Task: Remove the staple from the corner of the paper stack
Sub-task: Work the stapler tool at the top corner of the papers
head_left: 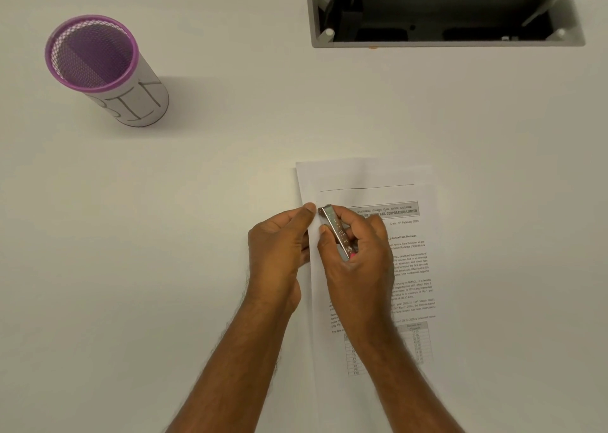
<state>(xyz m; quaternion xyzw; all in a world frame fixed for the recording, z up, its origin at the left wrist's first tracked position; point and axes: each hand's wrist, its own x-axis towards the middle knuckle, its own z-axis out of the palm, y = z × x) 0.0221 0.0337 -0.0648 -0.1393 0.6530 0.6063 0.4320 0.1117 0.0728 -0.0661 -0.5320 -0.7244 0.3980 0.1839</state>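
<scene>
My left hand (pixel 279 242) pinches paper stack (pixel 368 268) edge; my right hand (pixel 355 251) grips metal tool (pixel 336 232), long axis pointing 11 o'clock, tip beside left fingertip; staple itself not discernible

One view only, worn on my head. It looked forward and steeply down onto the white table (pixel 197 202), close enough that my forearms entered from the bottom edge and my left hand (pixel 279 245) and right hand (pixel 357 258) sat just below centre. Wide lens; the far cable hatch (pixel 444 11) reached the top edge.
</scene>
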